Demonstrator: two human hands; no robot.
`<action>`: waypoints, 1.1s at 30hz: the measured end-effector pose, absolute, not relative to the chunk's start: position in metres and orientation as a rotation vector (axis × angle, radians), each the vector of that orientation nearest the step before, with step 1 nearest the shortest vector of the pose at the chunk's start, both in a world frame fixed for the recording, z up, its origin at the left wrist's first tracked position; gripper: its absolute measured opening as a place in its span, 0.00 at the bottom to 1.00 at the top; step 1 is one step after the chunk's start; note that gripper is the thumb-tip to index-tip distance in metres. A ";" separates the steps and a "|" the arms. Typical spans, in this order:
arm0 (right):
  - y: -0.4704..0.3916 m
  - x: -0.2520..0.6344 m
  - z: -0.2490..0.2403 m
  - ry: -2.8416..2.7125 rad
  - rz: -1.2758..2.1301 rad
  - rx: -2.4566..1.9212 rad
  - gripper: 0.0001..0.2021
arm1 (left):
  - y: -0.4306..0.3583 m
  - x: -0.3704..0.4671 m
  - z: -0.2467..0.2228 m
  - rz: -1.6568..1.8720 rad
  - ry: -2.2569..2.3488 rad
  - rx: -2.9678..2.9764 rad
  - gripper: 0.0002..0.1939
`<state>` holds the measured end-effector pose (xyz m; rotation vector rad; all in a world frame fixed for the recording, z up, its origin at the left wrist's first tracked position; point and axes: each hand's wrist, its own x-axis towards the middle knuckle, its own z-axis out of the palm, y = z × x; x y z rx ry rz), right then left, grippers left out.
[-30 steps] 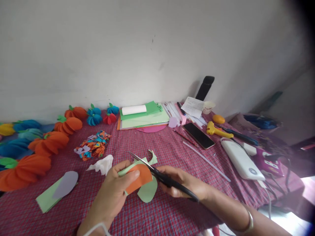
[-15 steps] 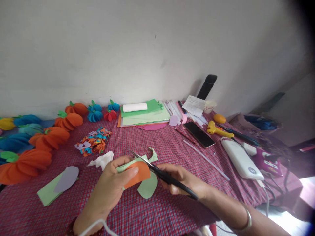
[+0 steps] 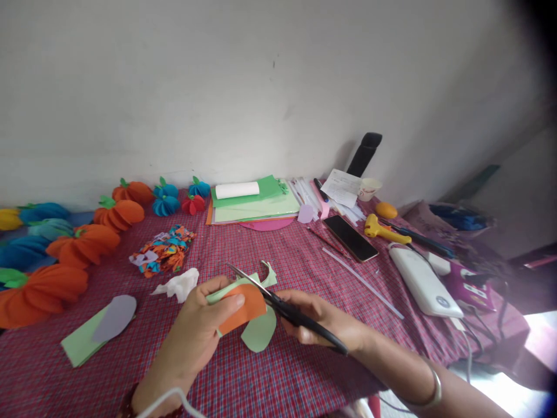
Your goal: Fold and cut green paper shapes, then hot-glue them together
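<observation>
My left hand (image 3: pixel 198 319) pinches a rounded orange paper piece (image 3: pixel 249 303) laid over light green paper (image 3: pixel 217 294), thumb on top. In my right hand (image 3: pixel 319 320) are black-handled scissors (image 3: pixel 300 320); their blades (image 3: pixel 248 276) lie along the upper edge of the held papers. A curled light green offcut (image 3: pixel 270 274) stands out just beyond the blades. Below the held papers, a rounded light green piece (image 3: pixel 260 332) lies on the checked cloth. To the left rests folded green paper (image 3: pixel 78 347) with a lilac rounded piece (image 3: pixel 114 318) on it.
Paper pumpkins (image 3: pixel 82 244) line the left side. Near them are a heap of colored scraps (image 3: pixel 163 251) and a crumpled white tissue (image 3: pixel 179 285). A paper stack (image 3: pixel 256 213) lies at the back. To the right are a phone (image 3: pixel 350 238), a yellow tool (image 3: pixel 385 230) and a white power bank (image 3: pixel 424 281).
The whole view has shifted slightly to the left. My hands, the scissors and the papers hold nearly the same pose.
</observation>
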<state>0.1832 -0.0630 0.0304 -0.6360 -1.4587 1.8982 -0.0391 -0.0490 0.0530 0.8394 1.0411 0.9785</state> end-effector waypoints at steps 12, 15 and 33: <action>-0.065 0.181 0.027 -1.421 1.887 -0.631 0.34 | -0.048 -0.043 0.055 0.950 0.952 0.900 0.04; -0.065 0.183 0.027 -1.427 1.904 -0.632 0.34 | -0.047 -0.046 0.055 0.927 0.921 0.942 0.03; -0.065 0.201 0.040 -1.564 1.899 -0.767 0.32 | -0.041 -0.050 0.067 0.820 1.028 0.977 0.11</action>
